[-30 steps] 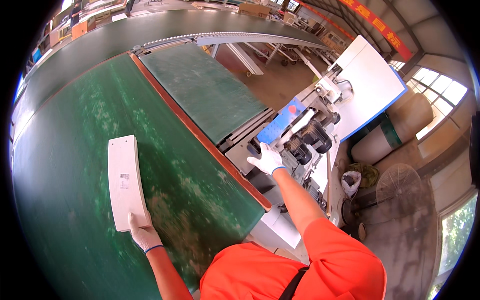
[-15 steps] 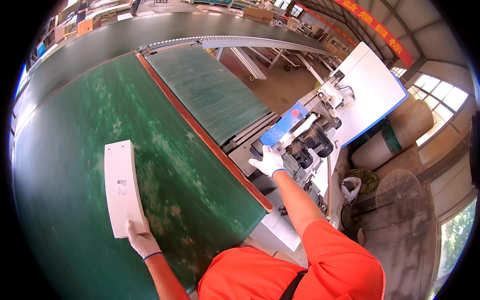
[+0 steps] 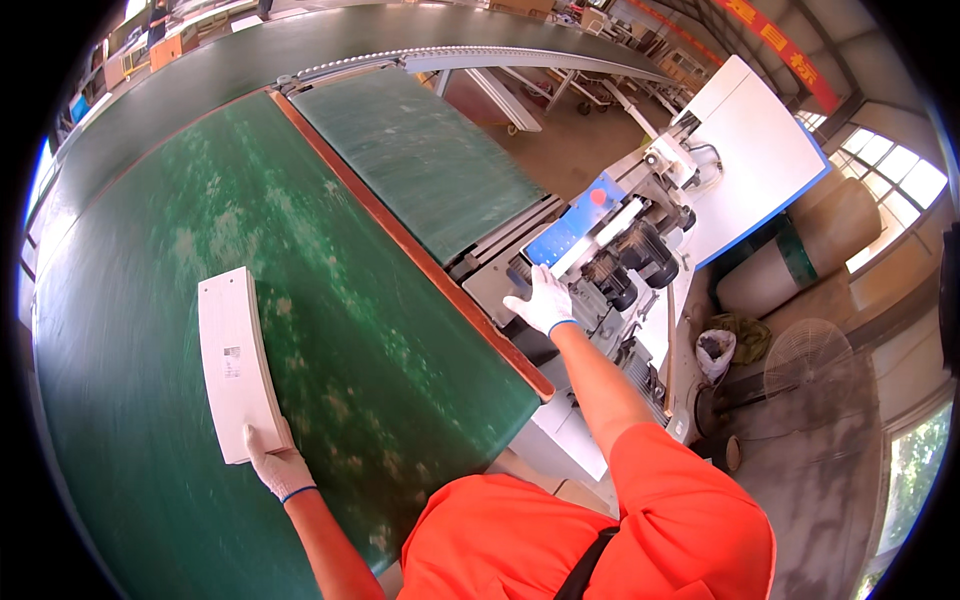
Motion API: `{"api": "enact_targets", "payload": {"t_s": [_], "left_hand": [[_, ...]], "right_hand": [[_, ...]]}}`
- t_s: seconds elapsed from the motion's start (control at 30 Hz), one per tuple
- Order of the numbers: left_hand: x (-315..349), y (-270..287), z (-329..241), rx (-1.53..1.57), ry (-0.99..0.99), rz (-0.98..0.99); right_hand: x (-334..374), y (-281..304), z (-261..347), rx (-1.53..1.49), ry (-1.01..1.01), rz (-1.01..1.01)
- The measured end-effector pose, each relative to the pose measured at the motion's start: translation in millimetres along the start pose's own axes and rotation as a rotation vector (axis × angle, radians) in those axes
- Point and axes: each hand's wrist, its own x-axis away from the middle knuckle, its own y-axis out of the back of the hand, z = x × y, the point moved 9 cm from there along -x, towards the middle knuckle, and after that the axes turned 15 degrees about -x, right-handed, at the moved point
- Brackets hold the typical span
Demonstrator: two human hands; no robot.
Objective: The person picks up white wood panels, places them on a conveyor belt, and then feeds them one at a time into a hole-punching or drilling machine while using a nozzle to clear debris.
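My left hand [image 3: 279, 470], in a white glove with a blue cuff edge, grips the near end of a stack of pale boards [image 3: 232, 370]. Its thumb lies on top, and the fingers are hidden beneath and behind the stack. A small printed label sits mid-length on the top board, with small holes at the far end. My gloved right hand [image 3: 544, 303] is open, thumb spread from the fingers. Its fingertips are at the near end of a blue control panel [image 3: 575, 232], which carries a red knob [image 3: 600, 196]; whether they press anything cannot be made out.
A wide green belt surface [image 3: 330, 370] lies under the boards, edged by a red-brown strip [image 3: 400, 245]. Right of it stands the machine with black motors [image 3: 645, 252] and a white panel [image 3: 750, 150]. A second green belt [image 3: 420, 160] and a floor fan [image 3: 808, 357] are beyond.
The whole view has shifted slightly. My left hand still holds the stack of boards, and my right hand is still at the control panel's near end.
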Motion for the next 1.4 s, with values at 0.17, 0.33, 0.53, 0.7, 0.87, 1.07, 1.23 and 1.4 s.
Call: {"api": "enact_targets", "payload": {"t_s": [0.17, 0.33, 0.53, 0.7, 0.87, 1.07, 1.23, 1.4], "left_hand": [[13, 4, -3, 0.004, -0.008, -0.017], [35, 16, -1, -0.011, -0.026, -0.052], [67, 23, 11, -0.025, -0.022, -0.05], [96, 46, 26, 0.024, -0.016, -0.073], [145, 60, 40, -0.033, 0.024, -0.066], [207, 67, 48, -0.112, 0.043, -0.005], [236, 67, 59, -0.122, 0.011, 0.057], [262, 55, 49, 0.191, -0.074, 0.116]], "right_hand": [[9, 4, -26, -0.203, 0.116, -0.191], [30, -16, 14, 0.185, 0.399, 0.102], [-7, -42, 44, 0.549, 0.737, 0.338], [3, -51, 110, 0.457, 0.916, 0.466], [64, -26, 183, 0.228, 1.03, 0.579], [247, 32, 338, -0.452, 1.747, 0.697], [373, 0, 352, -0.552, 2.067, 0.86], [420, -48, 354, -0.378, 1.992, 1.148]]}}
